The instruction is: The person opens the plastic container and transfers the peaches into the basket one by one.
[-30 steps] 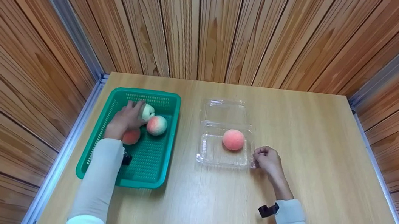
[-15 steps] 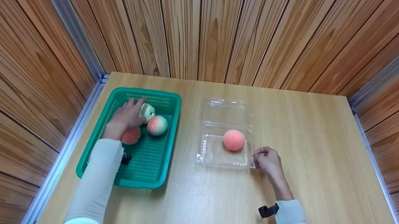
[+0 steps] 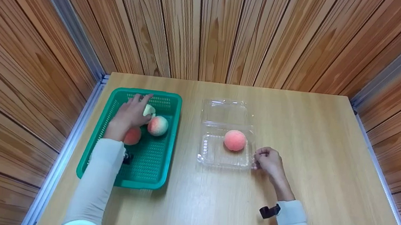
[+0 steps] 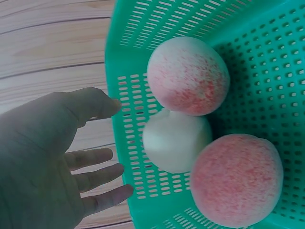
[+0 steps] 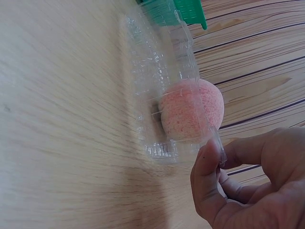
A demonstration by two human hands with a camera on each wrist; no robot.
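Note:
My left hand [image 3: 130, 114] hovers over the far left part of the green basket [image 3: 170, 154], fingers and thumb spread. In the left wrist view nothing lies between them. Three peaches sit inside: a pale one [image 4: 176, 140], partly covered by the hand in the head view, a white-and-pink one [image 3: 158, 126] and a pink one [image 3: 132, 136]. My right hand [image 3: 271, 162] pinches the right edge of a clear plastic clamshell container [image 3: 218, 156] between thumb and fingers. Its lid lies folded back, and a pink peach [image 3: 235, 140] rests in the base.
Both containers stand on a light wooden table [image 3: 203, 212], the basket left of the clamshell. Wood-patterned panels [image 3: 218, 30] rise behind the table and on both sides. A strip of bare table separates basket and clamshell.
My left hand has shifted slightly to the far side and right while its fingers spread wider. More of the pale peach is now covered in the head view. The right hand keeps its place.

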